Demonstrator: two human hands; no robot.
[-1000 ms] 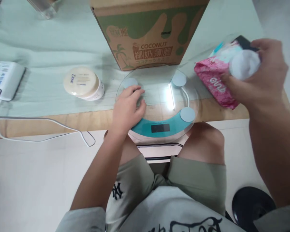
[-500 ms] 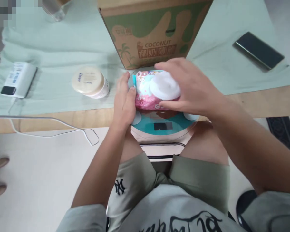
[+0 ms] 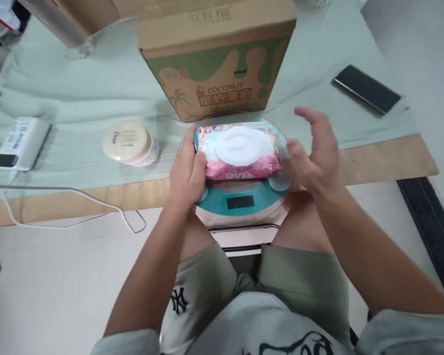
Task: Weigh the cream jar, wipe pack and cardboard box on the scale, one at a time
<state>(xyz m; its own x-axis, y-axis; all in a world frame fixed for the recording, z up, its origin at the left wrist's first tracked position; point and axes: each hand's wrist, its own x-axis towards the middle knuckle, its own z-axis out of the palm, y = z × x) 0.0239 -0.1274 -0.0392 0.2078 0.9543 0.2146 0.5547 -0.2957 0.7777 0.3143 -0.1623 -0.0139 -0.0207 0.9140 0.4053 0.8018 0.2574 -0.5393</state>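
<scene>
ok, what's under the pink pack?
A round glass scale. Its teal band and dark display show nearer the person. Glass directly beneath the pink pack is covered; can't see whether anything else is there.

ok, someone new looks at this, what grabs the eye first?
Likely the pink-and-white pack with its big oval lid, lying flat on the round glass scale at the table's near edge, in the middle of the view. Next, the tall cardboard box printed COCONUT, standing just behind the scale. After those, the dark phone stands out against the pale green cloth, off to the right.
</scene>
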